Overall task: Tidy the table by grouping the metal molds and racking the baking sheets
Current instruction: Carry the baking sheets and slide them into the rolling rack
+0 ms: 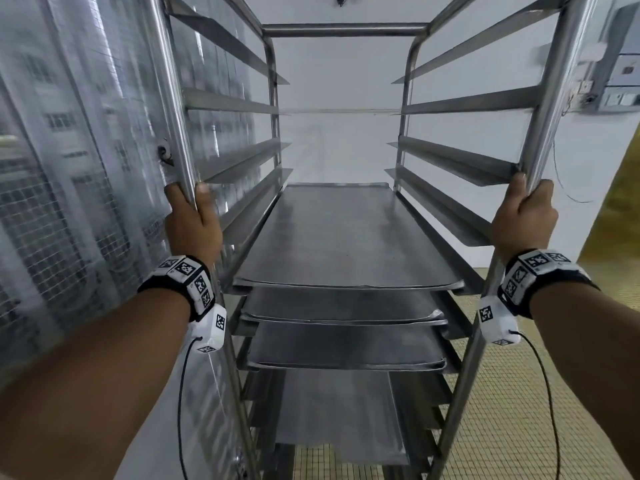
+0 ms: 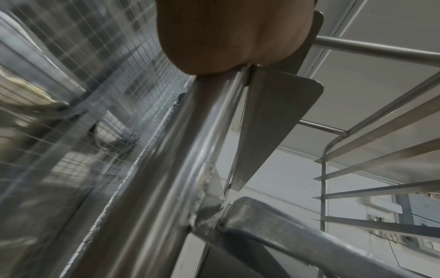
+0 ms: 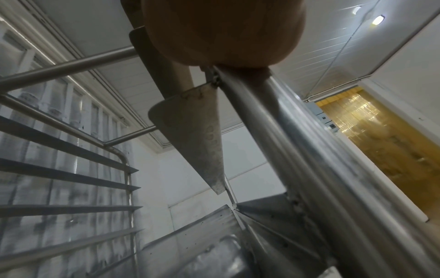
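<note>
White walls and a tiled floor surround our steel rack [image 1: 343,29]. Our left hand [image 1: 194,223] and right hand [image 1: 524,216] each clench a front upright. Sheets [image 1: 346,237] lie between them, long axis running away from us.

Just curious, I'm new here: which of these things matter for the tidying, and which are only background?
Job: rack, baking sheets, left hand and right hand gripping the rack's posts.

Background: mesh window, wall sockets, yellow curtain, tiled floor.
</note>
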A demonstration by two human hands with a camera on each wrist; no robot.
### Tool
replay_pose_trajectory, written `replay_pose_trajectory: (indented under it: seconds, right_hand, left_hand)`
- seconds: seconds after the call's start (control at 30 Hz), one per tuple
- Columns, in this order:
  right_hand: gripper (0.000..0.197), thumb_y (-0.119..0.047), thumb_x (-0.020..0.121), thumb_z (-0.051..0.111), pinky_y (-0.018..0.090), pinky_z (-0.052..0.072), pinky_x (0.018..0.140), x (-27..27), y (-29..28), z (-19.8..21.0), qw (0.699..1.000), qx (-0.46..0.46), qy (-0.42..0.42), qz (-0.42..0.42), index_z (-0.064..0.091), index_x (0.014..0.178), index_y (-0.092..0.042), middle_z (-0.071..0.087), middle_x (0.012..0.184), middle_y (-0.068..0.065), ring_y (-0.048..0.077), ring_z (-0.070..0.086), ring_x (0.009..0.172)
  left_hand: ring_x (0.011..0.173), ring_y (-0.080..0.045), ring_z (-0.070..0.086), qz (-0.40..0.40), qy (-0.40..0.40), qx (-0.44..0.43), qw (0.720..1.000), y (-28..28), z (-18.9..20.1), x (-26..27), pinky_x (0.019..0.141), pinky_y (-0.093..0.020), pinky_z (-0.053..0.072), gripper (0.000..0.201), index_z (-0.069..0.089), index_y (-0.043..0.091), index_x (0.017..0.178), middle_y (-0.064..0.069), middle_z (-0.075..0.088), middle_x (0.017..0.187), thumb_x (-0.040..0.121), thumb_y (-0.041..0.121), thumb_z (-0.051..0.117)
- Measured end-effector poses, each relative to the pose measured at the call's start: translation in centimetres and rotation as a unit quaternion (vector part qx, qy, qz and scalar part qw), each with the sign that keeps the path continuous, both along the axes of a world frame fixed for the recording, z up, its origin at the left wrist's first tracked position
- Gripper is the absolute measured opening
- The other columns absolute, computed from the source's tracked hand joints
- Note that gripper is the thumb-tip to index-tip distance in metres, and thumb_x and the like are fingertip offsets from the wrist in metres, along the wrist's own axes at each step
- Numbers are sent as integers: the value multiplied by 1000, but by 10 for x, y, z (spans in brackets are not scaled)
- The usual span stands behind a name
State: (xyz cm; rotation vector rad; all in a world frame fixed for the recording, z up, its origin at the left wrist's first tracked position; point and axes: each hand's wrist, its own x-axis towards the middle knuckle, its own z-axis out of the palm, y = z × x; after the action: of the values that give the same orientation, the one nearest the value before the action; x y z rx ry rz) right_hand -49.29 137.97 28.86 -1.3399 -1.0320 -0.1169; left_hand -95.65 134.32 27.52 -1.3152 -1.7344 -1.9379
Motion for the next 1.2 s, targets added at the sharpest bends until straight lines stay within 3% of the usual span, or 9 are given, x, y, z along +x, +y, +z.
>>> replay_pose_trajectory:
  seconds: [0.17, 0.33, 0.47, 0.57, 0.63, 0.83, 0.93, 1.1, 1.2]
  right_hand:
    - [53, -49, 105, 31, 39, 31, 59, -10, 44, -1, 1000, 11, -6, -4, 43, 106, 2, 50, 72, 17, 36, 48, 66]
    - [52, -48, 106, 31, 38, 29, 58, -22, 99, -2, 1000, 22, -19, -6, 43, 106, 2, 49, 70, 15, 35, 46, 63]
    - [52, -47, 106, 32, 38, 30, 58, -23, 148, -4, 999, 30, -20, -8, 44, 107, 3, 50, 71, 17, 36, 47, 64]
    - [52, -49, 106, 31, 39, 31, 59, -19, 184, -6, 999, 27, -16, -11, 44, 108, 2, 50, 72, 15, 36, 48, 66]
    - [53, -50, 105, 31, 41, 35, 60, -17, 210, -5, 1000, 26, -8, -6, 44, 109, 1, 53, 75, 19, 40, 52, 68]
    - [51, -49, 106, 32, 41, 37, 59, -18, 285, -4, 999, 29, -16, 2, 44, 107, 1, 59, 77, 25, 45, 56, 70]
    - [50, -48, 106, 32, 42, 39, 59, -20, 323, -3, 999, 26, -21, 9, 43, 106, 0, 61, 79, 26, 46, 57, 70]
    - [50, -49, 105, 32, 48, 45, 61, -25, 387, -2, 1000, 20, -11, 7, 43, 105, -1, 53, 73, 16, 45, 56, 70]
    - [50, -50, 105, 31, 44, 42, 60, -27, 428, -3, 1000, 14, -13, 2, 43, 105, -1, 53, 73, 16, 42, 55, 69]
  left_hand:
    - [69, -35, 56, -3, 1, 6, 1000, 50, -1, -13, 60, -35, 35, 52, 42, 6, 127, -13, 61, 81, 105, 52, 32]
    - [85, -44, 63, 3, -5, -10, 1000, 102, -2, -25, 65, -38, 38, 57, 40, 6, 133, -24, 66, 98, 105, 55, 31]
    - [100, -49, 60, 16, -1, -13, 1000, 144, -2, -25, 76, -48, 45, 62, 31, 10, 149, -27, 64, 119, 105, 54, 30]
    - [88, -48, 62, 19, -2, -12, 1000, 174, -2, -18, 64, -40, 34, 56, 37, 6, 141, -29, 65, 101, 106, 50, 32]
    - [79, -43, 62, 14, -7, -8, 1000, 200, -1, -17, 62, -37, 33, 53, 40, 5, 133, -22, 63, 90, 106, 51, 33]
    - [67, -38, 61, 12, -6, 21, 1000, 283, -3, -25, 59, -47, 51, 65, 39, 8, 123, -17, 62, 80, 99, 68, 28]
    - [65, -34, 56, 23, -14, -5, 1000, 317, -3, -24, 58, -42, 43, 60, 39, 4, 126, -13, 57, 78, 103, 59, 31]
    - [58, -33, 55, 26, -10, 5, 1000, 372, -5, -28, 53, -38, 42, 60, 39, 8, 124, -15, 59, 73, 101, 63, 29]
    - [56, -30, 53, 20, -7, 9, 1000, 411, -5, -29, 53, -33, 36, 56, 40, 6, 123, -11, 58, 72, 103, 58, 31]
